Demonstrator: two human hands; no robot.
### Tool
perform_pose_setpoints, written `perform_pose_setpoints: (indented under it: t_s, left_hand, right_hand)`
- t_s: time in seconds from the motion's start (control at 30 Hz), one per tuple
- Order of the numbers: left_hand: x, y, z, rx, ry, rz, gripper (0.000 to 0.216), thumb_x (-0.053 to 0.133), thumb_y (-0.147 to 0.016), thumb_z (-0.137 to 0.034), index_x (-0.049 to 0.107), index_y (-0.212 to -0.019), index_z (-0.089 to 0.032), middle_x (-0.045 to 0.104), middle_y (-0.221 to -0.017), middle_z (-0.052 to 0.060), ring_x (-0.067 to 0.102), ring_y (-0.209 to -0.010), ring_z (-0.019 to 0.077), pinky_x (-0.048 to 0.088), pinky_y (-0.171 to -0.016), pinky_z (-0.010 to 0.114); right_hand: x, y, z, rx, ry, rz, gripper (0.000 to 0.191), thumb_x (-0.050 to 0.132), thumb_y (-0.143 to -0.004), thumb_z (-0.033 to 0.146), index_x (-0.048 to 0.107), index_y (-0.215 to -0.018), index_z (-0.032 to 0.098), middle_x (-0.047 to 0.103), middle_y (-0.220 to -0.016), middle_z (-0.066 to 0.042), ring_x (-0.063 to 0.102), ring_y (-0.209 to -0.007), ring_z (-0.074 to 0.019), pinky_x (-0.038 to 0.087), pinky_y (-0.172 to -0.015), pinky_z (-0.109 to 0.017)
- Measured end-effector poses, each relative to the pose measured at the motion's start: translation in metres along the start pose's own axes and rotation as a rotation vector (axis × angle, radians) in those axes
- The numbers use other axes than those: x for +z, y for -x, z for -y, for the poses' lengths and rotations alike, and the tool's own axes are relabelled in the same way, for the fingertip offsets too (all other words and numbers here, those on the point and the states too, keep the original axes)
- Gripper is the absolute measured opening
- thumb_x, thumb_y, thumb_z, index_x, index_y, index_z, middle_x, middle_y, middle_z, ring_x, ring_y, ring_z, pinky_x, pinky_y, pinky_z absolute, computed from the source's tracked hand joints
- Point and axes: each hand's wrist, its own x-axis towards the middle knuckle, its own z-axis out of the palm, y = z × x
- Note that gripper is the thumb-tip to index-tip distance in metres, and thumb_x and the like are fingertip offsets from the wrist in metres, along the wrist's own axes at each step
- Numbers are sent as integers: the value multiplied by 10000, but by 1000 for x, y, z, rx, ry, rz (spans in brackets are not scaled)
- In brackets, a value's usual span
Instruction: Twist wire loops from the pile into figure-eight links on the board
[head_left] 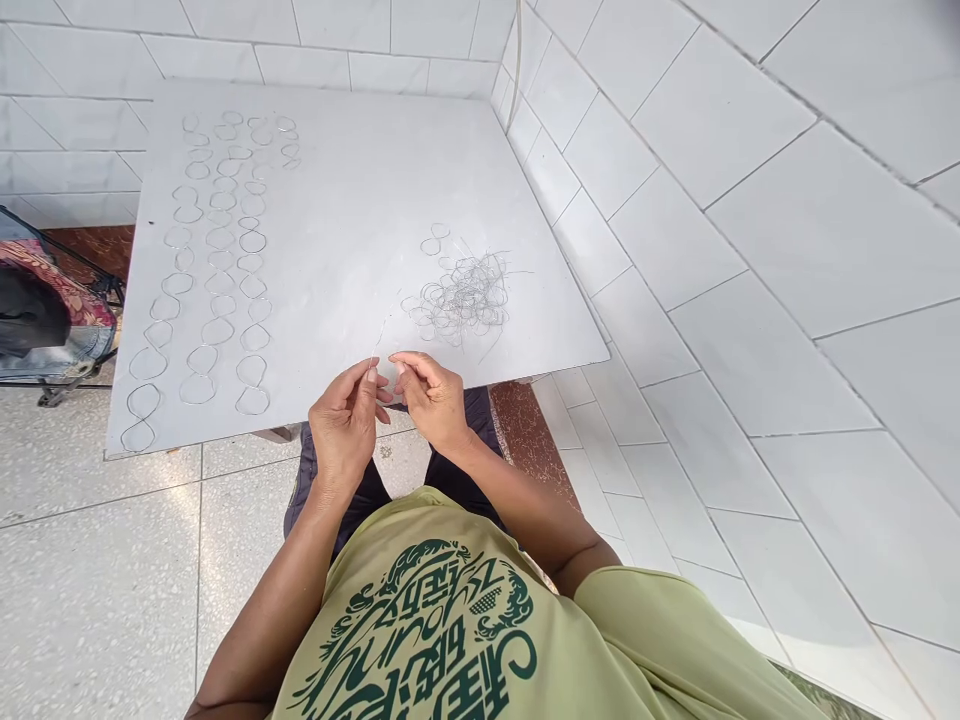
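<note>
Wire [380, 345] this thin, pinched between my left hand [346, 420] and right hand [431, 400] just over the surface [360, 180] edge, could kink or spring free if I twist unevenly.

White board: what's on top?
Rows of bent wire loops at left, a tangled wire pile at right. The left hand and right hand, pinching a wire, hide some edge.

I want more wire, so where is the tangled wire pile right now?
Head view: the tangled wire pile lies on the white board, right of centre, just beyond the right hand.
</note>
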Motion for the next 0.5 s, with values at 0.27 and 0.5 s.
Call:
perform_pose_setpoints:
  t_s: [0.27,0.5]
  left_hand:
    - [-16,-10,1,-129,137,108,288,798,-926,-408,836,-1040,-146,757,-809,41,671,-605,133,565,-518,256]
    - [-18,-13,1,-175,105,164,247,813,-906,-363,785,-987,-132,754,-781,39,689,-571,140,591,-506,258]
  right_hand:
    - [-2,1,-6,-168,-63,68,267,540,-1088,343,764,-1146,211,717,-806,-9,689,-700,-144,576,-729,-278]
    - [-8,1,-13,-177,37,142,276,511,-1099,324,742,-1130,174,702,-800,-4,644,-686,-121,504,-717,-248]
